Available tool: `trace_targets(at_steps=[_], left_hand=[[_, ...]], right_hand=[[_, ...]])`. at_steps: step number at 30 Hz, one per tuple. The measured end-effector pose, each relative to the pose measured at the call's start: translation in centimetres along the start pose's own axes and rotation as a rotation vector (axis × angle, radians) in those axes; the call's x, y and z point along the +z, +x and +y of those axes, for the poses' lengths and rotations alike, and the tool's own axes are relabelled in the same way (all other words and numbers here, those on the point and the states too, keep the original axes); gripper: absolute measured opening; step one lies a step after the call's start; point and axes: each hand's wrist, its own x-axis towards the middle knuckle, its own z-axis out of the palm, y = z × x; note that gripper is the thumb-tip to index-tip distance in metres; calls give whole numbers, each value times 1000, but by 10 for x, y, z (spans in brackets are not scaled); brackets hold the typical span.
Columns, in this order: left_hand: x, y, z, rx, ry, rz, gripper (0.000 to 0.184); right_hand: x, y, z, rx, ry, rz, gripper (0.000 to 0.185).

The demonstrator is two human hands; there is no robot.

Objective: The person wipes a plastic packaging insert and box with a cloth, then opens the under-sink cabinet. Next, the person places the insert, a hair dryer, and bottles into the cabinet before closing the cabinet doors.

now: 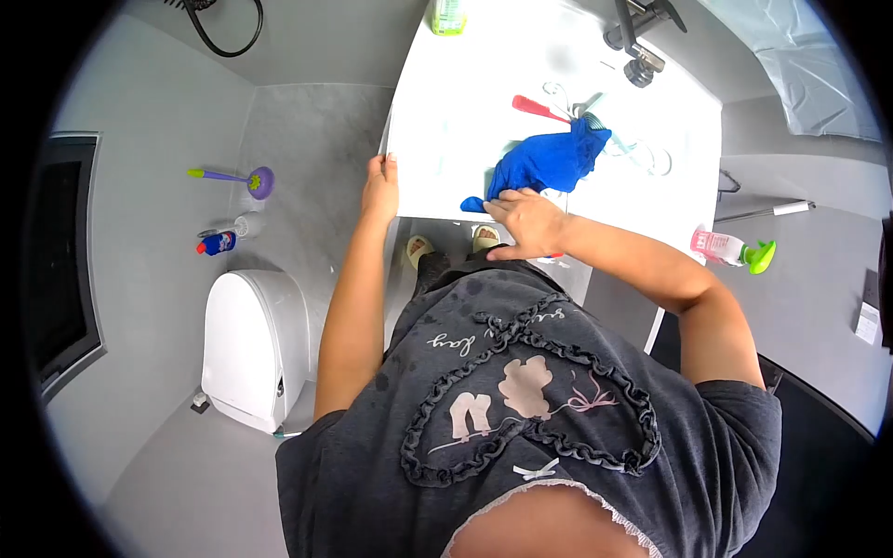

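A crumpled blue cloth [549,163] lies on the white washbasin [437,112], with one end trailing to the front edge. The fingers of my right hand [528,223] press on its near end at that edge, the thumb set apart below. My left hand [379,191] grips the basin's left edge near the front corner; some of its fingers are hidden. Just beyond the cloth lie a red comb [539,109], a dark-toothed comb [593,121] partly under the cloth, and pale looped items [651,158] that blur into the white surface.
A dark faucet [642,42] stands at the back right, a green-labelled bottle [449,17] at the back left. A pink spray bottle [721,247] with a green head is at right. Left are a toilet [244,344], a purple plunger-like tool [260,182] and a blue bottle [218,244].
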Motion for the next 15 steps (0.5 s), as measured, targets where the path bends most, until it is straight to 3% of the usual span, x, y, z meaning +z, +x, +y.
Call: trace_targets(at_steps=[4, 9, 12, 14, 15], left_hand=[[-2, -1, 2, -15, 53, -10, 58], [-1, 4, -6, 57, -3, -32, 55], [4, 7, -12, 72, -136, -3, 52], [4, 4, -7, 49, -89, 31, 52], [4, -1, -1, 24, -44, 70, 51]], right_hand=[[5, 34, -7, 4, 308, -45, 90], [4, 59, -14, 121, -239, 28, 89], [-15, 60, -22, 193, -350, -100, 88], [-4, 58, -13, 222, -391, -25, 87], [-2, 51, -4, 362, -379, -74, 81]])
